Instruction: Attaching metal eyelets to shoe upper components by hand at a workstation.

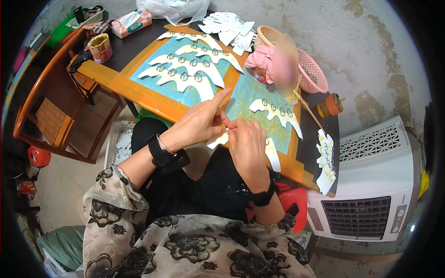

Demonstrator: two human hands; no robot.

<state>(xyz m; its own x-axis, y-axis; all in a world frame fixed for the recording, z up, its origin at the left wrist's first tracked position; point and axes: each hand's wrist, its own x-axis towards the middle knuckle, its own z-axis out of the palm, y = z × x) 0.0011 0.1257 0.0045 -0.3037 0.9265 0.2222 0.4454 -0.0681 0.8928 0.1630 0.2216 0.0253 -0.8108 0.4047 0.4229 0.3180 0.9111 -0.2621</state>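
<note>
My left hand (201, 119) and my right hand (248, 144) meet over the near edge of the table. The left index finger points up and away, while its thumb and another finger pinch close to the right fingertips. The right fingers are curled in a pinch; whatever lies between either set of fingertips is too small to make out. Beneath both hands lies a white scalloped piece (273, 156), mostly covered by them. Farther off, several similar pieces (183, 78) with rows of small metal rings lie on a blue-green sheet. One more ringed piece (276, 113) lies to the right.
Plain white pieces (230, 28) are heaped at the back, near a tissue pack (131, 24). A pink basket (313, 72), pink cloth (260, 60) and brown jar (330, 105) stand right. A stick (309, 111) reaches stacked white pieces (326, 160). An air cooler (371, 178) stands beside the table.
</note>
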